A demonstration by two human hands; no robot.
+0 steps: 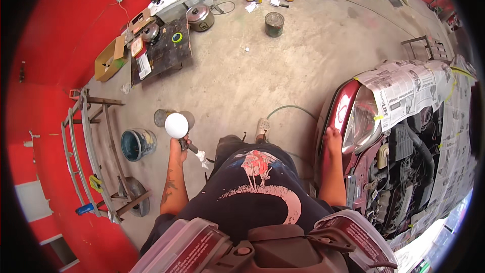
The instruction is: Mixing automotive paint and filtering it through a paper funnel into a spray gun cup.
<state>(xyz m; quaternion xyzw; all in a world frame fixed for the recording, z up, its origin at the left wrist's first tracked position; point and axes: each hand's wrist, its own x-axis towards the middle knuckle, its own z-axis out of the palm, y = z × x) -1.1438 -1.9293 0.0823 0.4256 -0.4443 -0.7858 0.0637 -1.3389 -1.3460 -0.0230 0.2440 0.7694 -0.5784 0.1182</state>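
From my remote post, I have the slanting spray gun [178,126] gripped in my left hand [180,144], well left of the headlight [365,121], while my right hand [332,139], nearer that headlight, has fingers I cannot read.

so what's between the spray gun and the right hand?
In the head view, between spray gun and right hand: a foot in a pale clog, concrete floor around it; a green hose arcs farther out.
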